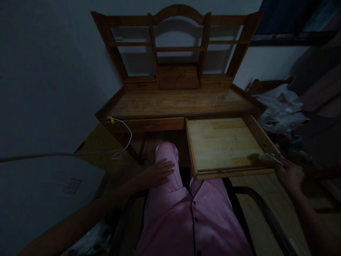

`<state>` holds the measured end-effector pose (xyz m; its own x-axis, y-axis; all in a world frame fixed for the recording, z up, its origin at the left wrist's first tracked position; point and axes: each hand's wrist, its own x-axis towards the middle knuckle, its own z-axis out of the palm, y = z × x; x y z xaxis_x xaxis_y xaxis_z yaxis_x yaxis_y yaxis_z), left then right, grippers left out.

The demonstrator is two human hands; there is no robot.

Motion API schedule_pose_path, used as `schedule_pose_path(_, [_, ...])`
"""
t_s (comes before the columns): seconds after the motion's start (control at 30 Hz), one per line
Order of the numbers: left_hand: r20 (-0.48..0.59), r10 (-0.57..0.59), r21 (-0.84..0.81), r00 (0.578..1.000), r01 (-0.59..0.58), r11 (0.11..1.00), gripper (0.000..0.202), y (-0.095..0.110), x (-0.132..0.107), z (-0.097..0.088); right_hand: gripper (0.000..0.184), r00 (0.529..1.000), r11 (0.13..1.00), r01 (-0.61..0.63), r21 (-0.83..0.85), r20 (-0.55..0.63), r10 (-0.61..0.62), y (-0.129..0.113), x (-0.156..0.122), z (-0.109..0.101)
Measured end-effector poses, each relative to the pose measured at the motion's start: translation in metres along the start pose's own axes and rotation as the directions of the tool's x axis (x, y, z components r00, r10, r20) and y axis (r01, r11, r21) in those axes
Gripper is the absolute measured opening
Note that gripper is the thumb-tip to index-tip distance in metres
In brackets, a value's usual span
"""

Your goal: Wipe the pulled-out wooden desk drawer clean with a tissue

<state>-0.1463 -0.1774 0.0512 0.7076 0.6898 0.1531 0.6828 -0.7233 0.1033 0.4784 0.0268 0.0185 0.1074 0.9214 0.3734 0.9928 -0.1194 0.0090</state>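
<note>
My left hand (162,172) lies on the left thigh of the pink clothing (170,213), its fingers stretched out and holding nothing. At the front right corner of a pulled-out wooden drawer (221,142), my right hand (290,177) is closed around a slim white object (273,159). That object reaches over the drawer's right side wall into the corner; the dim light hides its exact kind. Nothing but small dark marks shows on the drawer's pale bottom. The drawer belongs to a wooden desk (173,103).
Above the desktop rises a shelf unit (179,48). A second drawer (149,124) is closed on the left. A white cable (130,137) with a yellow tag hangs across the left side. Plastic bags (282,106) lie at the right. A chair armrest (263,209) curves beside my right side.
</note>
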Motion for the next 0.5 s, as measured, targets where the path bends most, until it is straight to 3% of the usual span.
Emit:
schedule_pose_path(0.2, [0.076, 0.14, -0.075, 0.987, -0.134, 0.988, 0.052, 0.007, 0.003, 0.019, 0.048, 0.998, 0.991, 0.054, 0.123, 0.007, -0.055, 0.009, 0.0, 0.007])
schedule_pose_path(0.5, [0.025, 0.369, -0.164, 0.929, -0.36, 0.918, 0.058, 0.031, 0.019, 0.04, 0.048, 0.998, 0.98, 0.056, 0.192, 0.026, -0.062, 0.004, -0.003, 0.0])
